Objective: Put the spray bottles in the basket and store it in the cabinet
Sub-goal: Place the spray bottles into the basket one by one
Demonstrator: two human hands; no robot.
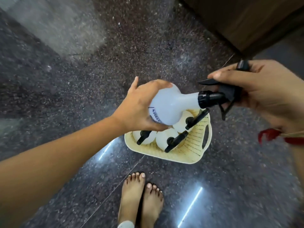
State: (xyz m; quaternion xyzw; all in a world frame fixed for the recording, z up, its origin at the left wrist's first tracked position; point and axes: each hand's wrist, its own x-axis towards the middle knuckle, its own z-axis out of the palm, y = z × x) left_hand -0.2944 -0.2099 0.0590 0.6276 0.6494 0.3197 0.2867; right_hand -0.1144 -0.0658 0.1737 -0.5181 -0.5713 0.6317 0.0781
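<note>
hands share one white spray bottle (171, 104), held sideways above the cream perforated basket (194, 145): the left hand (139, 109) wraps its round body, the right hand (263, 89) closes around the black trigger head (218, 96). three more spray bottles (166, 139) already stand in the basket on the dark speckled floor (82, 79), near bare feet (139, 199). it looks light, stiff and smooth, so the narrow neck is likely the surest hold. a brown cabinet (246, 18) stands beyond.
</note>
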